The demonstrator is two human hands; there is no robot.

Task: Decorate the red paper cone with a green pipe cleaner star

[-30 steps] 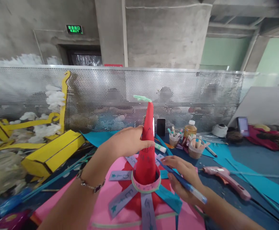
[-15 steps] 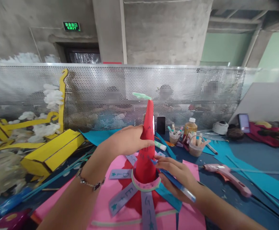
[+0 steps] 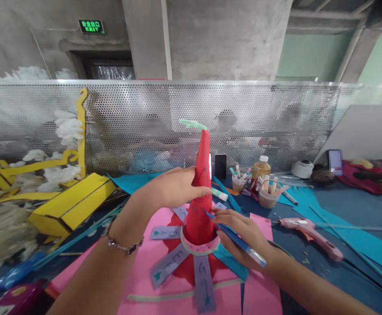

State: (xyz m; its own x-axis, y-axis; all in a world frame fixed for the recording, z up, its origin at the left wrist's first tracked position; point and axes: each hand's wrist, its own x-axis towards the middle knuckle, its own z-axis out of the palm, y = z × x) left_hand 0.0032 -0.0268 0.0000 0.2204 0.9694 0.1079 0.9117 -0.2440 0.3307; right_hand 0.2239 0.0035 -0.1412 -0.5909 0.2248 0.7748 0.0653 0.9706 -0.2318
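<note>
My left hand (image 3: 179,188) is wrapped around a tall red paper cone (image 3: 200,225) with its thumb across the front, holding it upright. A light green curl (image 3: 192,124) tops the cone, and dark markings run down its front. My right hand (image 3: 243,229) holds a blue marker pen (image 3: 240,243) whose tip is at the lower right face of the cone. Around the cone's base goes a pink ring (image 3: 200,249) with a pale green edge. Purple strips (image 3: 204,280) with letters and stars fan outward from it, over red and pink paper (image 3: 164,302).
A pink glue gun (image 3: 312,232) lies at the right. Cups of markers (image 3: 268,197), a bottle (image 3: 262,167), a glue stick (image 3: 220,194) and a phone (image 3: 220,166) are behind the cone. Yellow box-like pieces (image 3: 73,201) lie at left. A perforated metal screen (image 3: 122,127) stands at the back.
The view has tilted slightly, so the scene sits a little higher. Both hands keep their grips, and the marker tip stays at about the same part of the cone.
</note>
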